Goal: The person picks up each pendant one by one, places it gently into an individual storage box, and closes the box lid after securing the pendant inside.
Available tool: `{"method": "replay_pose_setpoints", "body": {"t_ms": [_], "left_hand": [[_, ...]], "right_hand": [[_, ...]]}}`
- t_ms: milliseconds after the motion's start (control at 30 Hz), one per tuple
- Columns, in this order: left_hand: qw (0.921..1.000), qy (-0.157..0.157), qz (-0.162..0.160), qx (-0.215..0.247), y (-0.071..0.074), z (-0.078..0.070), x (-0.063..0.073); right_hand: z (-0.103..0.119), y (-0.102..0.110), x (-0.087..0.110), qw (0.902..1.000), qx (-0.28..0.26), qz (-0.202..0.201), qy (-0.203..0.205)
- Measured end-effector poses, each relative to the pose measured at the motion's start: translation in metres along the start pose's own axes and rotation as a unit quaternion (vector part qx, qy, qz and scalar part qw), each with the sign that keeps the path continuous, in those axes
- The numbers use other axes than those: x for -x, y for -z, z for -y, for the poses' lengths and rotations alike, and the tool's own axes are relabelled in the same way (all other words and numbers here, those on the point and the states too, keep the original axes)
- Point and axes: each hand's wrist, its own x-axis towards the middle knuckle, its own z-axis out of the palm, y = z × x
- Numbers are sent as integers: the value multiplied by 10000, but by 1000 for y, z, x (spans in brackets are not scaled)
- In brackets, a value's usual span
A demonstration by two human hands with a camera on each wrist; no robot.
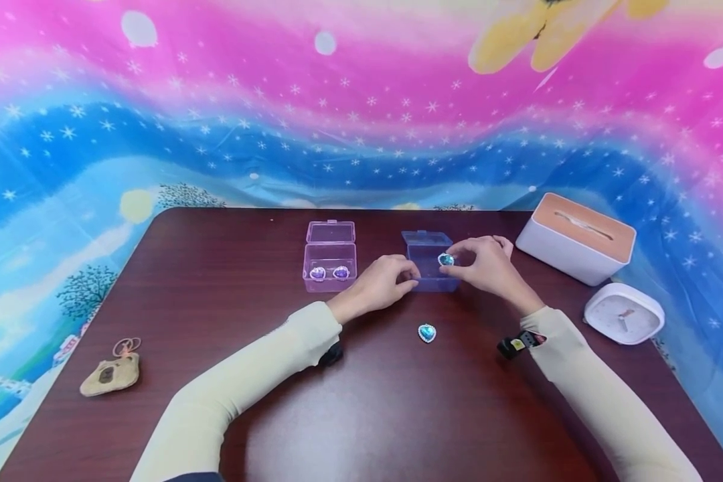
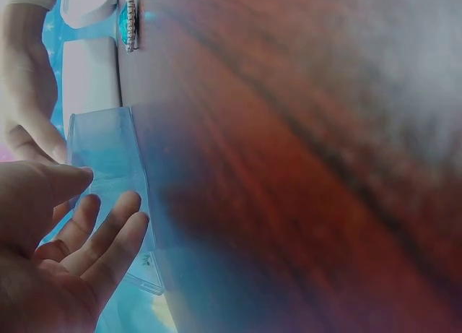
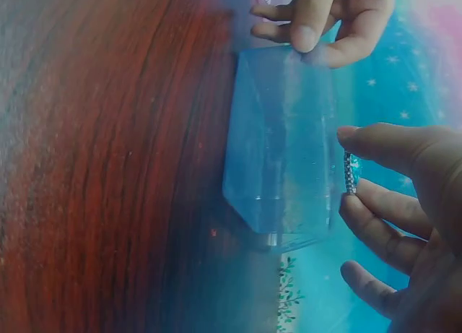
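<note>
In the head view, my right hand pinches a teal heart-shaped gem with a silvery beaded border between thumb and fingers. The gem is over the right side of an open blue see-through box, whose lid is tipped back. At the box's left end, my left hand holds the rim by thumb and forefinger; its other fingers spread beside the wall in the left wrist view. A second teal heart gem lies on the table in front of the box.
Left of the hands stands an open pink see-through box with two purple gems inside. A tissue box and a white clock are at the right. A tan keychain pouch lies at the left on the dark wooden table.
</note>
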Motion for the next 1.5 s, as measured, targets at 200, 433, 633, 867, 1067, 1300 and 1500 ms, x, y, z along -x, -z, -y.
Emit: {"method": "replay_pose_setpoints", "body": {"t_ms": [200,433,633,867,1067,1300,1500], "left_hand": [[10000,-49,20,-81,0,1,-1],[9999,-116,-27,-110,0,1,-2],[9999,-96,-18,-93,1,1,-1],[10000,-53,39,-52,1,1,-2],[10000,-21,61,-35,1,1,-2],[9999,-50,71,-86,0,0,-3],[10000,-18,80,-54,0,0,-4]], "right_hand": [[-3,-6,-4,9998,-89,68,-169],[-2,-12,-9,10000,31,85,-38],[-2,-16,-13,9996,227,156,28],[-3,-19,-19,9988,332,341,-83],[-4,-21,-20,9986,319,430,-34],[-7,-20,-20,9988,302,375,47],[-6,-15,-14,9995,185,216,163]]}}
